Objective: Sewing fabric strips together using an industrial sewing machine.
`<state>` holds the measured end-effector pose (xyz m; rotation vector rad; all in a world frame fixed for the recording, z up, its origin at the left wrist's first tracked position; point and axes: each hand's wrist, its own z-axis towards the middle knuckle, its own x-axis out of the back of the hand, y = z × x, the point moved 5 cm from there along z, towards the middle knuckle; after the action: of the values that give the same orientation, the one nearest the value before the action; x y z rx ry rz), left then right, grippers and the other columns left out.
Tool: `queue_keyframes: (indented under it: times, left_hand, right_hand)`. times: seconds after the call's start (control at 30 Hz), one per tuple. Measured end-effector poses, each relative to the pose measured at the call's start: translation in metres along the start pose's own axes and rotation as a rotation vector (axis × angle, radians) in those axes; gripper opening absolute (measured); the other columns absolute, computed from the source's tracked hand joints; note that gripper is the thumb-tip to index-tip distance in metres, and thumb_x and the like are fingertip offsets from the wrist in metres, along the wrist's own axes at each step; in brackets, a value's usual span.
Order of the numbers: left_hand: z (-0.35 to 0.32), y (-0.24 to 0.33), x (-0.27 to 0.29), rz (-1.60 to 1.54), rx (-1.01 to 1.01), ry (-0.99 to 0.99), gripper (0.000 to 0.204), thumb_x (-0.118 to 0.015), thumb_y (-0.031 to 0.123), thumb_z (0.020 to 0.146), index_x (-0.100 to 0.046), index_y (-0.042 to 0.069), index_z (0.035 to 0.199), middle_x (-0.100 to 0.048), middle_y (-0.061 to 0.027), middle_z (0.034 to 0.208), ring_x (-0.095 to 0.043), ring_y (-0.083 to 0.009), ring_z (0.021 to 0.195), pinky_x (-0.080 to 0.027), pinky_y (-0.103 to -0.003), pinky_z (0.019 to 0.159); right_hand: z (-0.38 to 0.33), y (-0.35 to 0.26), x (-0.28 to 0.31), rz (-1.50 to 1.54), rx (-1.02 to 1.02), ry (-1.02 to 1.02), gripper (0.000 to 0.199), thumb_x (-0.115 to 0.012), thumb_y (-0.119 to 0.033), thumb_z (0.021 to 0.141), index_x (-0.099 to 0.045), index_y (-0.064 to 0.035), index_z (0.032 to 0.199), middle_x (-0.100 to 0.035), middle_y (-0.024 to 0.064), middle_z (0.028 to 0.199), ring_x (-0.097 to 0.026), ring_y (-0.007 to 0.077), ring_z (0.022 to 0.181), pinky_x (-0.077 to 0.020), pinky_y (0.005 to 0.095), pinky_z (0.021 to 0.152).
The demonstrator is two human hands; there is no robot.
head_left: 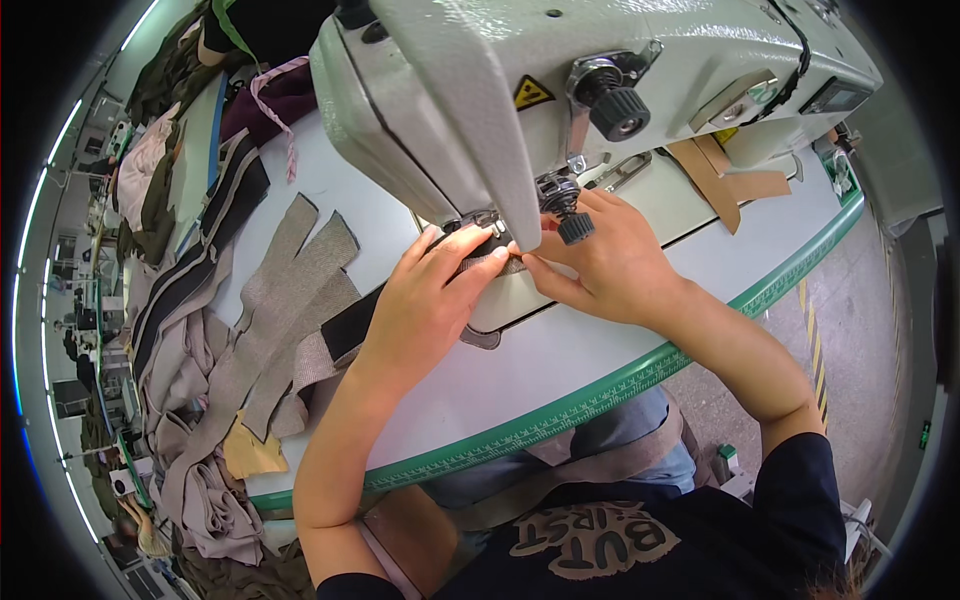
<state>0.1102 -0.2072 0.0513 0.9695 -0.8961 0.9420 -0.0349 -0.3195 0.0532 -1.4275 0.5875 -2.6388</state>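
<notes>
A sewing machine (pixel 425 130) stands over the table, its needle area low between my hands. Under it lies a black and grey-brown fabric strip (pixel 352 326), which trails left beneath my left forearm. My left hand (pixel 425 295) is bent over the strip, its thumb and fingers holding it close to the presser foot (pixel 490 222). From the other side, my right hand (pixel 610 262) pinches the strip's edge with thumb and forefinger beside the needle area. The tension knob (pixel 575 228) hides part of the right fingers. The needle tip cannot be made out.
Loose grey-brown fabric strips (pixel 290 275) lie on the table at left, beside a heap of fabric (pixel 205 500) at its edge. Brown card pieces (pixel 715 180) rest on the machine bed at right. A green measuring tape edging (pixel 560 405) follows the table's front.
</notes>
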Motion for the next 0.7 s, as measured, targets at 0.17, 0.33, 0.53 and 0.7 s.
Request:
queue_keyframes:
  times: [0.17, 0.33, 0.53, 0.7]
  left_hand:
    - [0.004, -0.001, 0.003, 0.065, 0.023, 0.037, 0.042, -0.072, 0.002, 0.08, -0.069, 0.011, 0.12, -0.061, -0.0032, 0.121, -0.061, -0.0237, 0.109, -0.048, -0.043, 0.102]
    - [0.012, 0.0, 0.005, 0.037, 0.063, 0.091, 0.025, -0.075, 0.006, 0.081, -0.072, 0.01, 0.106, -0.064, -0.0001, 0.103, -0.06, -0.0216, 0.094, -0.047, -0.039, 0.088]
    - [0.014, -0.003, -0.003, -0.03, 0.15, 0.138, 0.016, -0.076, 0.009, 0.083, -0.07, 0.009, 0.097, -0.065, 0.002, 0.088, -0.059, -0.0216, 0.091, -0.045, -0.037, 0.083]
    - [0.011, -0.008, -0.006, -0.101, 0.373, 0.086, 0.018, -0.078, 0.013, 0.083, -0.069, 0.008, 0.097, -0.066, -0.0007, 0.086, -0.059, -0.0249, 0.088, -0.044, -0.039, 0.082]
  right_hand:
    - [-0.003, 0.004, 0.004, 0.063, -0.015, 0.029, 0.016, -0.073, -0.014, 0.08, -0.075, -0.0101, 0.094, -0.063, 0.004, 0.089, -0.061, 0.0272, 0.082, -0.0481, 0.0398, 0.069]
    - [-0.008, 0.008, 0.004, 0.135, -0.018, -0.022, 0.024, -0.072, -0.011, 0.074, -0.077, -0.0134, 0.098, -0.063, 0.0022, 0.091, -0.061, 0.0259, 0.085, -0.0478, 0.0385, 0.07]
    - [-0.008, 0.003, 0.003, 0.093, 0.027, -0.038, 0.03, -0.071, -0.01, 0.074, -0.079, -0.018, 0.102, -0.063, 0.0009, 0.092, -0.06, 0.0245, 0.088, -0.0468, 0.0371, 0.072]
    - [-0.009, 0.002, 0.001, 0.068, 0.04, -0.027, 0.03, -0.07, -0.011, 0.075, -0.079, -0.0191, 0.102, -0.063, 0.0002, 0.088, -0.059, 0.0234, 0.087, -0.0459, 0.0359, 0.073]
